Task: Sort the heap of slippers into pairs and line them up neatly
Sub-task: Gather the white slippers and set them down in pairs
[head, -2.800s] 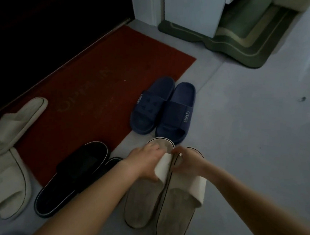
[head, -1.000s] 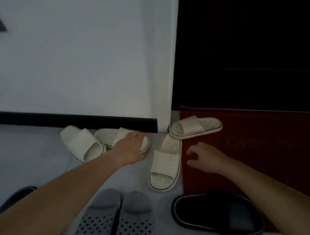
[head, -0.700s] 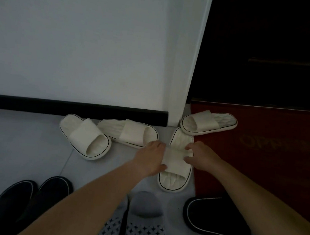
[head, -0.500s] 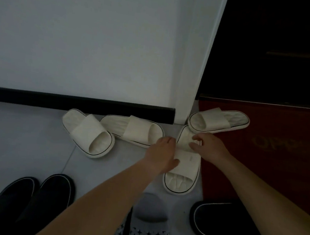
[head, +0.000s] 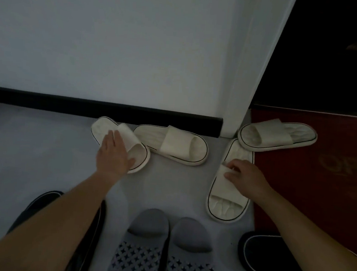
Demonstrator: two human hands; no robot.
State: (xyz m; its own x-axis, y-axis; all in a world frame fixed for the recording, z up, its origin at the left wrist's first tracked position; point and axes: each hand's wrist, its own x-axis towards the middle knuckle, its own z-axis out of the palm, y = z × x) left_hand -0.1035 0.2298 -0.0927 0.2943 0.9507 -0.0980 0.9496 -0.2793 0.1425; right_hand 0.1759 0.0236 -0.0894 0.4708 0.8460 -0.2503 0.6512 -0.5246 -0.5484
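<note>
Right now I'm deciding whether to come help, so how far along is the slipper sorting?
Done, apparently: the grey pair sits side by side. In hand: the left hand rests on the leftmost cream slipper, and the right hand grips the strap of another cream slipper. Left: two more cream slippers, one by the skirting and one on the red mat, lie scattered at odd angles. Dark slippers sit at the frame's edges, arrangement unclear.

Head-worn view, steeply down, close
</note>
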